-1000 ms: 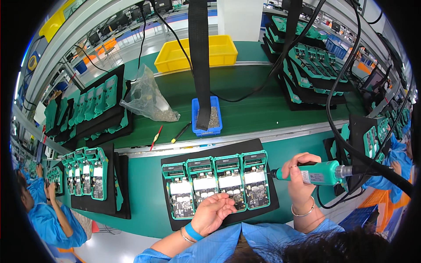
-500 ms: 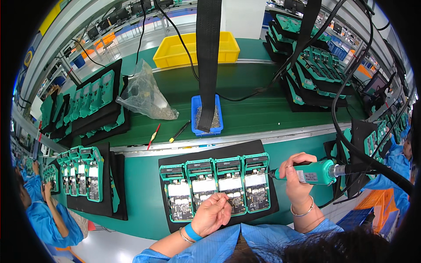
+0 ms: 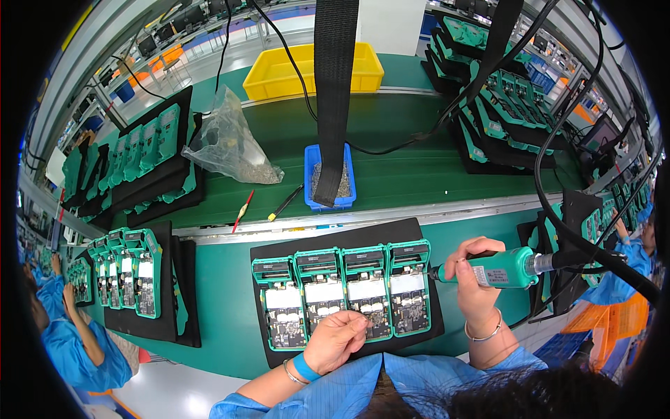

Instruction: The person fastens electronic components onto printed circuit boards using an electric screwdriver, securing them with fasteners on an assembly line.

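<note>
My right hand [image 3: 477, 297] is wrapped round a green electric screwdriver [image 3: 509, 269], held level with its tip pointing left at the upper right edge of the rightmost green housing [image 3: 409, 290]. Whether the tip touches it I cannot tell. Four-sided green housings with bare circuit boards, several in a row, lie on a black foam mat [image 3: 335, 241]. My left hand [image 3: 338, 341] hovers over the lower part of the middle housings, thumb and forefinger pinched together. Anything between those fingertips is too small to make out.
Beyond the metal rail, a blue bin [image 3: 350, 197] of small screws stands by a clear plastic bag [image 3: 227, 150]. A yellow tray [image 3: 279, 77] sits farther back. Stacked housings flank both sides. A black strap [image 3: 335, 91] and cables [image 3: 551, 223] hang close to the screwdriver.
The view has shifted slightly. My right hand and the screwdriver have moved a little to the right. My left hand stays pinched over the housings, its fingertips slightly lower.
</note>
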